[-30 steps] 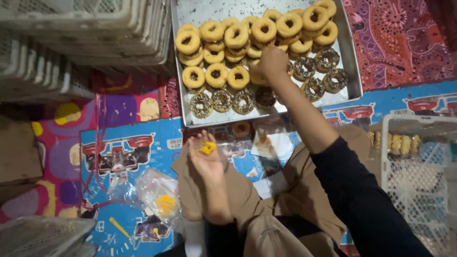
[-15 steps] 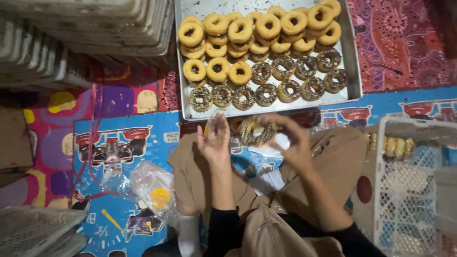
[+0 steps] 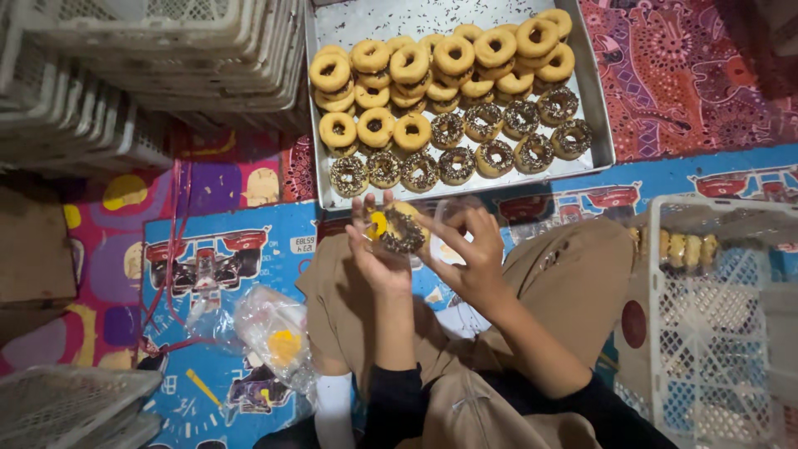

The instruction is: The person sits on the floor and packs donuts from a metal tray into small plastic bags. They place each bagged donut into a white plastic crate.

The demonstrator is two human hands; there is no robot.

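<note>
Patterned mat [image 3: 241, 216]; both hands [image 3: 378, 249] [image 3: 474, 254] hold sprinkled doughnut [image 3: 404, 233].

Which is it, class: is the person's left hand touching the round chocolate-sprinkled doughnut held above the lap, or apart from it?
Touching. The head view shows the left hand with its fingers against the round chocolate-sprinkled doughnut, no gap showing between them.

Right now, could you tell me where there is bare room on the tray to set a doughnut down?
The metal tray is bare along its far edge, beyond the plain doughnuts. The near rows, with the sprinkled doughnuts, are packed tight.
</note>
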